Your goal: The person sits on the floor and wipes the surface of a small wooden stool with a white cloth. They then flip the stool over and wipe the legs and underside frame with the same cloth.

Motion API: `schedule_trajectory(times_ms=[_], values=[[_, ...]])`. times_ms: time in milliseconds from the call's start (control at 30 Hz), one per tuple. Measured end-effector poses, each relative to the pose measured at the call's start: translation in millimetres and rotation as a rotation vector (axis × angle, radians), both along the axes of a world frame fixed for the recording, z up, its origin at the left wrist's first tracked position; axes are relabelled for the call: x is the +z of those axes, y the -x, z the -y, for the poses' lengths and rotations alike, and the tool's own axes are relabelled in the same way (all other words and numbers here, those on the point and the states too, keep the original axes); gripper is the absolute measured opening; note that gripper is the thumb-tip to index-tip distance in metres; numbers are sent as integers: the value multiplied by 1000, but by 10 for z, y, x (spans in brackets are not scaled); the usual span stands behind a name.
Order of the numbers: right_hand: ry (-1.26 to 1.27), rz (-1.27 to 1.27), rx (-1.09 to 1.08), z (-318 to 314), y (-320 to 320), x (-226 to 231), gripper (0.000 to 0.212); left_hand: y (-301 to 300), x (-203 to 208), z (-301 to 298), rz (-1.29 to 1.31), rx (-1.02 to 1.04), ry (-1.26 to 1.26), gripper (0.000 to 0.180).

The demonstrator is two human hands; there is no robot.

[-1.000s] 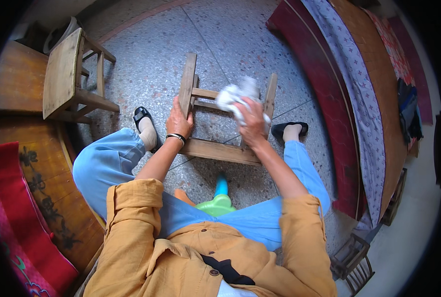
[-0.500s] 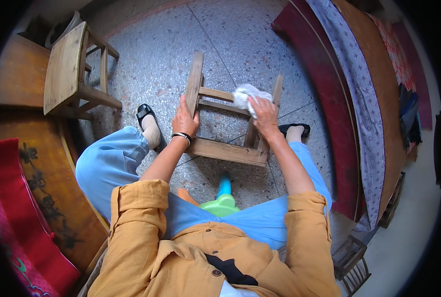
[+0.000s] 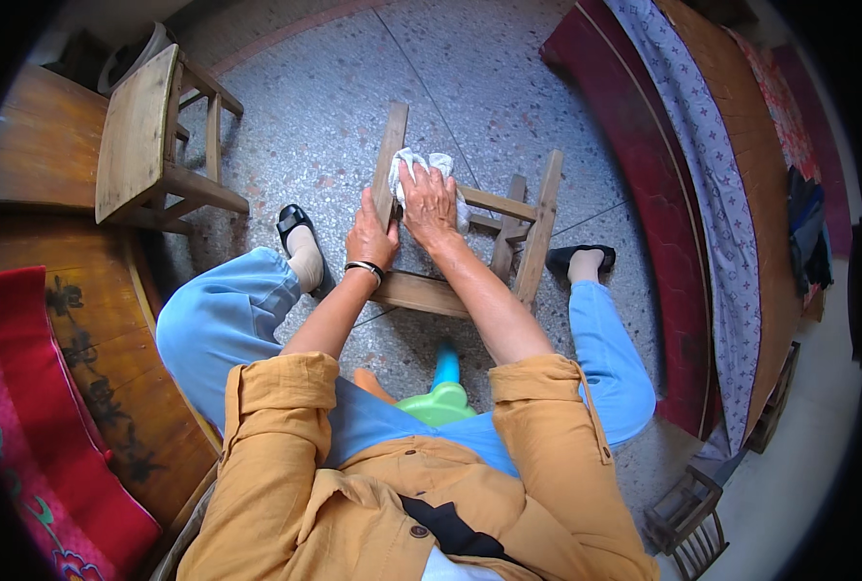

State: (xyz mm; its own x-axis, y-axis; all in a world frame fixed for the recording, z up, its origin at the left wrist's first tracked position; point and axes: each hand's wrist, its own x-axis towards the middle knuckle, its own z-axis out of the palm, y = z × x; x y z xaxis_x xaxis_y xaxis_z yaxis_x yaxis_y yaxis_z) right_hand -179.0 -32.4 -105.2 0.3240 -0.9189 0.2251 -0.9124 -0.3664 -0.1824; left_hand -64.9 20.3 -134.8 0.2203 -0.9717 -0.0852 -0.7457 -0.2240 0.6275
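Observation:
Between my feet is a small wooden stool (image 3: 540, 232), turned so that its legs and crossbars face me. My left hand (image 3: 370, 235) is wrapped round its left leg, low down by the seat. My right hand (image 3: 430, 205) presses a whitish cloth (image 3: 408, 163) against the left end of the crossbar, right beside that leg. The fingers of my right hand lie over the cloth and hide part of the bar. My right forearm crosses in front of the stool's near edge.
A second wooden stool (image 3: 140, 136) stands at the left by a wooden cabinet. Under me is a green plastic seat (image 3: 438, 405). To the right runs a dark red bed side (image 3: 634, 194) with a patterned sheet (image 3: 702, 174). A small wooden chair (image 3: 687, 513) is at lower right.
My right hand has slid the cloth leftward along the crossbar, from near the right leg to the left one. My left hand keeps its hold on the stool.

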Motion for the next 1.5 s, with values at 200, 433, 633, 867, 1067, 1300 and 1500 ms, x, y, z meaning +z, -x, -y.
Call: schedule_trajectory(times_ms=[200, 433, 633, 867, 1067, 1300, 1500], values=[[0, -197, 101, -114, 986, -6, 57, -66, -79, -3, 14, -17, 28, 79], [-88, -147, -161, -250, 1461, 150, 55, 7, -12, -8, 53, 10, 2, 78], [-27, -31, -6, -73, 192, -25, 56, 2, -62, -16, 26, 15, 8, 79], [45, -118, 137, -122, 379, -55, 46, -56, -87, -12, 17, -9, 29, 79], [-116, -14, -176, -455, 1370, 225, 55, 16, 77, -17, 81, -32, 113, 77], [-842, 1820, -77, -807, 928, 727, 58, 748, 591, -226, -728, -460, 278, 83], [-112, 730, -312, -809, 1553, 527, 56, 359, 1044, 91, -592, -84, 360, 59]])
